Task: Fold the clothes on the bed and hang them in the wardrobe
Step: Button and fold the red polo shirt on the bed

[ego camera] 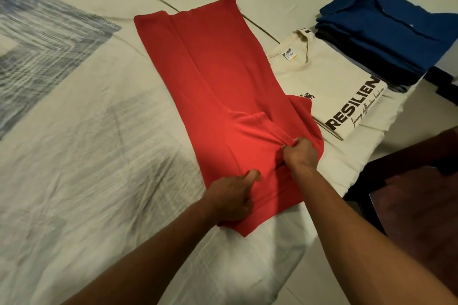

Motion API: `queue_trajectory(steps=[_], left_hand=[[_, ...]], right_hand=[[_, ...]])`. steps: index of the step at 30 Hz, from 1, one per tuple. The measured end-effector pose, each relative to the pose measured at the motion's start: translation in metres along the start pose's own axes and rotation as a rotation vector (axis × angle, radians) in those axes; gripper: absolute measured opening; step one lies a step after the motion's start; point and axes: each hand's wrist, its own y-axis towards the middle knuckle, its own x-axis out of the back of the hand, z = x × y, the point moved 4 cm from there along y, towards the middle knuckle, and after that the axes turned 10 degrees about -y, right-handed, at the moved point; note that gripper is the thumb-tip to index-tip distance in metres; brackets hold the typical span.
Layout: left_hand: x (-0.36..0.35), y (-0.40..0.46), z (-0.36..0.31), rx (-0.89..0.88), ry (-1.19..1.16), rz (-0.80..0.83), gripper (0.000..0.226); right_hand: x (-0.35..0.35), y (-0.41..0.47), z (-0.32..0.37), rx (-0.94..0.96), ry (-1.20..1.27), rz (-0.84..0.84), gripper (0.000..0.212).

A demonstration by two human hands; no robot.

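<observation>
Head view, looking down at the bed: red shirt lies lengthwise on the pale sheet, already folded into a long narrow strip, far end up near the top of frame, near end bunched under both hands. Left hand grips the near left edge of the cloth, fingers curled under it, thumb on top. Right hand pinches a gather of fabric near the middle of the near end, fingers closed on it, cloth puckered toward the grip. Step in hand looks like squaring up the near end before doubling the strip over; folding partly done, hanging not begun. Just beside the shirt on the right, touching its edge, a folded cream shirt with dark lettering; beyond that, a stack of folded clothes, blue on top, darker ones under. Dark wooden furniture at the bed's right side; a blue-grey striped patch of bedding at upper left. Risks, as judged: the pinch could drag the side folds open, since only the near end is held; pulling unevenly between the two hands could skew the strip; swinging the fold rightward could ruffle the cream shirt lying against it.
</observation>
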Motion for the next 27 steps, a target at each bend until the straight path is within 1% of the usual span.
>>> queue_trajectory(steps=[2, 4, 6, 7, 12, 15, 17, 20, 22, 23, 25, 26, 27], left_hand=[[0.0, 0.002, 0.0, 0.005, -0.016, 0.074, 0.06], [0.004, 0.001, 0.002, 0.04, -0.174, 0.08, 0.06], [0.008, -0.004, 0.004, 0.07, -0.331, 0.027, 0.057], [0.01, -0.008, 0.004, 0.071, -0.37, -0.008, 0.056], [0.017, -0.019, 0.016, 0.064, -0.464, -0.204, 0.054], [0.029, -0.008, 0.016, 0.047, -0.468, -0.298, 0.055], [0.045, 0.008, 0.011, 0.044, -0.466, -0.372, 0.055], [0.07, 0.046, -0.002, -0.007, -0.429, -0.444, 0.053], [0.082, 0.081, -0.012, -0.019, -0.387, -0.445, 0.044], [0.089, 0.101, -0.018, -0.013, -0.368, -0.438, 0.039], [0.1, 0.138, -0.029, -0.002, -0.319, -0.438, 0.034], [0.105, 0.157, -0.036, -0.002, -0.287, -0.437, 0.032], [0.108, 0.173, -0.042, -0.008, -0.249, -0.431, 0.032]], right_hand=[[-0.001, -0.002, 0.002, 0.012, -0.056, -0.007, 0.035], [-0.001, -0.006, 0.005, 0.034, -0.092, -0.019, 0.04], [0.001, -0.011, 0.006, 0.067, -0.104, -0.048, 0.045], [0.003, -0.013, 0.005, 0.084, -0.106, -0.077, 0.044], [0.025, -0.018, -0.001, 0.122, -0.135, -0.287, 0.036], [0.038, -0.004, -0.002, 0.098, -0.149, -0.345, 0.038], [0.046, 0.011, -0.001, 0.019, -0.153, -0.288, 0.043], [0.048, 0.034, -0.003, -0.102, -0.112, -0.119, 0.047], [0.048, 0.048, -0.006, -0.124, -0.005, -0.003, 0.043], [0.049, 0.056, -0.008, -0.132, 0.09, 0.027, 0.035], [0.055, 0.058, -0.013, -0.15, 0.326, 0.019, 0.009], [0.06, 0.058, -0.015, -0.151, 0.44, -0.012, 0.004], [0.063, 0.058, -0.016, -0.131, 0.539, -0.041, 0.011]])
